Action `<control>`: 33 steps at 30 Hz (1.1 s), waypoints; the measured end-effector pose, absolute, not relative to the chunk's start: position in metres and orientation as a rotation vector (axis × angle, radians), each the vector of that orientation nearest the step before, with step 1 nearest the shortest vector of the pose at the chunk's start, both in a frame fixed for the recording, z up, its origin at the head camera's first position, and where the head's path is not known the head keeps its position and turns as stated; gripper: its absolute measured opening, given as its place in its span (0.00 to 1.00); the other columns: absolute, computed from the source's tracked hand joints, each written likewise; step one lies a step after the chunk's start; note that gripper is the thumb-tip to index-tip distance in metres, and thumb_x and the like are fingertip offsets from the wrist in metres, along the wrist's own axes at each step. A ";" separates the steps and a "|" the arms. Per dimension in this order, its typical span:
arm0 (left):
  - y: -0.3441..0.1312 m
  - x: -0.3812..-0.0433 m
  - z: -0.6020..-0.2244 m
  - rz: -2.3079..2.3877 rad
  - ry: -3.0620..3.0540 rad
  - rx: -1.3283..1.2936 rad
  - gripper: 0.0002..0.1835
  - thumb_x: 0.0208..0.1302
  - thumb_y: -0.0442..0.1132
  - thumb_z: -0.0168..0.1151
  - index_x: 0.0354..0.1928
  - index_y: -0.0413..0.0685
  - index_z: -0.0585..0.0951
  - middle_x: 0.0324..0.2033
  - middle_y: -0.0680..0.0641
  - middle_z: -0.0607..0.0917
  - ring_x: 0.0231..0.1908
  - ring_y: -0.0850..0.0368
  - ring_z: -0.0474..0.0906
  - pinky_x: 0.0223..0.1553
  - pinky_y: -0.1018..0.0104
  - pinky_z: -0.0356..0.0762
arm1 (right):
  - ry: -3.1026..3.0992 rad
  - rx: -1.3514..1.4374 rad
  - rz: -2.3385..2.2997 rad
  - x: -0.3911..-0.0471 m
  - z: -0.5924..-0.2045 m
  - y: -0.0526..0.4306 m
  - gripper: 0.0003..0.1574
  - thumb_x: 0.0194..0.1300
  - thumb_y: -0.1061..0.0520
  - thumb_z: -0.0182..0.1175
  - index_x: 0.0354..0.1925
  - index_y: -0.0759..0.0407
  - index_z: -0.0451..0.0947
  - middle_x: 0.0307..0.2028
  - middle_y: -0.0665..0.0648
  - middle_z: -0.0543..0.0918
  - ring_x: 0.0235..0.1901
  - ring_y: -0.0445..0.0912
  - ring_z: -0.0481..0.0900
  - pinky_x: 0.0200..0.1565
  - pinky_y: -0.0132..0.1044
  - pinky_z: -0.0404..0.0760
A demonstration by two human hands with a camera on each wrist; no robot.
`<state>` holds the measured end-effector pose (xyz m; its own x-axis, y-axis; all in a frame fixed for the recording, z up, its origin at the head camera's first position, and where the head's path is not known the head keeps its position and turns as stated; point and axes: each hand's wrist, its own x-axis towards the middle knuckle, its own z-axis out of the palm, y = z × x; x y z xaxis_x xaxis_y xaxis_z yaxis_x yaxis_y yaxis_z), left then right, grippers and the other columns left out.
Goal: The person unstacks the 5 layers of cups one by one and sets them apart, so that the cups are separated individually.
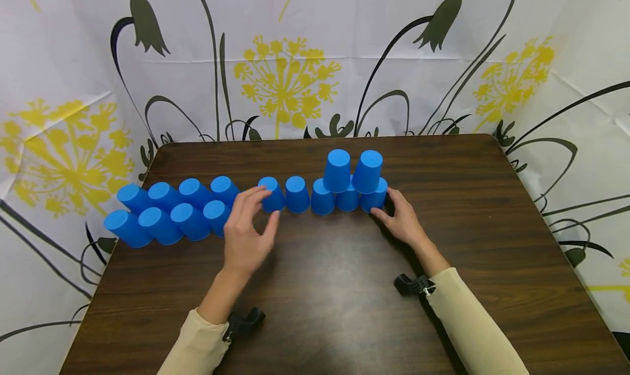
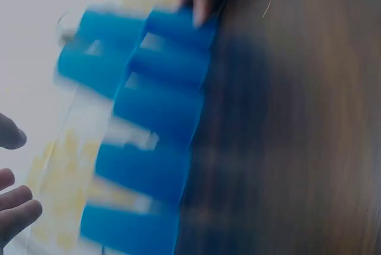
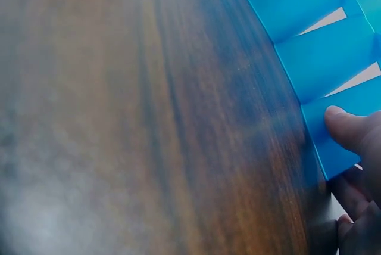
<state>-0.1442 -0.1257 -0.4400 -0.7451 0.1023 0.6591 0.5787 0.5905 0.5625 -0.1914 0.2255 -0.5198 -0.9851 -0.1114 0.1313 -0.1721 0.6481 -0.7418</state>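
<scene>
Upside-down blue plastic cups stand in a row, with two more, a left upper cup (image 1: 337, 170) and a right upper cup (image 1: 367, 171), on top at its right end. My right hand (image 1: 401, 219) holds the lower cup at the right end (image 1: 376, 198). Its thumb (image 3: 345, 125) lies on the cup's front, the fingers round the far side. My left hand (image 1: 247, 234) is raised, fingers spread and bent, overlapping the row's leftmost cup (image 1: 273, 200) in the head view. The blurred left wrist view shows left fingers (image 2: 19, 210) apart from the cups.
At the left, two lines of inverted blue cups stand close together, a back line (image 1: 164, 194) and a front line (image 1: 158, 224). The dark wooden table (image 1: 334, 293) has its far edge just behind the cups. A patterned cloth (image 1: 305, 14) hangs behind it.
</scene>
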 end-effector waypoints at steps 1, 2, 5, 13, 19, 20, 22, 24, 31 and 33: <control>-0.115 -0.145 -0.440 -1.098 -2.256 -0.588 0.26 0.58 0.32 0.70 0.59 0.42 0.77 0.59 0.43 0.76 0.58 0.49 0.74 0.52 0.50 0.79 | -2.784 0.240 1.265 -0.192 -0.520 0.225 0.40 0.66 0.52 0.65 0.69 0.64 0.62 0.62 0.67 0.71 0.64 0.61 0.67 0.65 0.60 0.63; -0.105 -0.146 -0.440 -1.105 -2.279 -0.632 0.27 0.58 0.33 0.70 0.60 0.42 0.76 0.60 0.43 0.75 0.60 0.50 0.73 0.53 0.51 0.79 | -2.786 0.237 1.263 -0.192 -0.520 0.225 0.39 0.66 0.52 0.65 0.69 0.64 0.62 0.63 0.67 0.71 0.64 0.61 0.67 0.65 0.59 0.63; -0.077 -0.151 -0.439 -1.121 -2.330 -0.735 0.30 0.60 0.37 0.70 0.65 0.45 0.72 0.63 0.42 0.72 0.63 0.50 0.70 0.57 0.52 0.76 | -2.788 0.235 1.254 -0.192 -0.521 0.225 0.39 0.67 0.51 0.65 0.69 0.63 0.63 0.63 0.67 0.71 0.64 0.61 0.67 0.65 0.59 0.63; -0.026 -0.180 -0.429 -1.145 -2.340 -0.732 0.38 0.61 0.39 0.69 0.72 0.52 0.64 0.67 0.39 0.66 0.64 0.47 0.69 0.56 0.48 0.77 | -2.774 0.249 1.245 -0.192 -0.522 0.226 0.39 0.66 0.52 0.65 0.69 0.64 0.63 0.62 0.68 0.71 0.63 0.61 0.68 0.64 0.60 0.65; -0.010 -0.199 -0.430 -1.151 -2.343 -0.634 0.33 0.63 0.41 0.68 0.70 0.53 0.68 0.67 0.40 0.67 0.64 0.46 0.69 0.56 0.48 0.76 | -2.784 0.231 1.260 -0.192 -0.521 0.226 0.39 0.66 0.51 0.65 0.69 0.62 0.63 0.63 0.67 0.71 0.64 0.61 0.68 0.65 0.60 0.64; -0.009 -0.201 -0.430 -1.152 -2.349 -0.624 0.32 0.63 0.41 0.67 0.69 0.53 0.69 0.67 0.40 0.67 0.64 0.46 0.69 0.56 0.48 0.76 | -2.787 0.231 1.261 -0.192 -0.521 0.226 0.39 0.66 0.51 0.65 0.69 0.62 0.63 0.62 0.67 0.71 0.64 0.61 0.68 0.65 0.60 0.64; -0.007 -0.204 -0.431 -1.162 -2.355 -0.612 0.29 0.64 0.41 0.67 0.67 0.53 0.71 0.66 0.41 0.69 0.63 0.46 0.71 0.56 0.48 0.76 | -2.789 0.234 1.263 -0.192 -0.522 0.226 0.39 0.66 0.51 0.65 0.69 0.62 0.63 0.62 0.66 0.71 0.64 0.60 0.68 0.65 0.60 0.64; -0.006 -0.206 -0.433 -1.171 -2.354 -0.607 0.27 0.65 0.41 0.67 0.65 0.53 0.72 0.65 0.41 0.70 0.61 0.46 0.73 0.54 0.48 0.77 | -2.790 0.236 1.262 -0.192 -0.522 0.227 0.39 0.66 0.51 0.65 0.69 0.62 0.63 0.62 0.66 0.71 0.64 0.60 0.68 0.65 0.59 0.64; -0.005 -0.212 -0.439 -1.189 -2.325 -0.609 0.26 0.64 0.37 0.67 0.64 0.54 0.73 0.60 0.44 0.73 0.55 0.47 0.78 0.48 0.51 0.81 | -2.791 0.240 1.262 -0.192 -0.520 0.226 0.40 0.66 0.51 0.65 0.69 0.63 0.62 0.62 0.67 0.71 0.64 0.60 0.68 0.65 0.59 0.64; -0.007 -0.213 -0.439 -1.186 -2.313 -0.616 0.26 0.64 0.37 0.67 0.64 0.54 0.73 0.60 0.44 0.73 0.55 0.47 0.78 0.47 0.51 0.81 | -2.792 0.246 1.259 -0.191 -0.520 0.226 0.40 0.66 0.51 0.65 0.69 0.63 0.62 0.62 0.67 0.71 0.64 0.61 0.67 0.65 0.59 0.64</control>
<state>-0.2132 -0.0069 -0.4392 -0.7907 0.1766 0.5861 0.5790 0.5268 0.6223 -0.1915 0.2258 -0.5197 -0.9848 -0.1171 0.1287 -0.1740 0.6518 -0.7382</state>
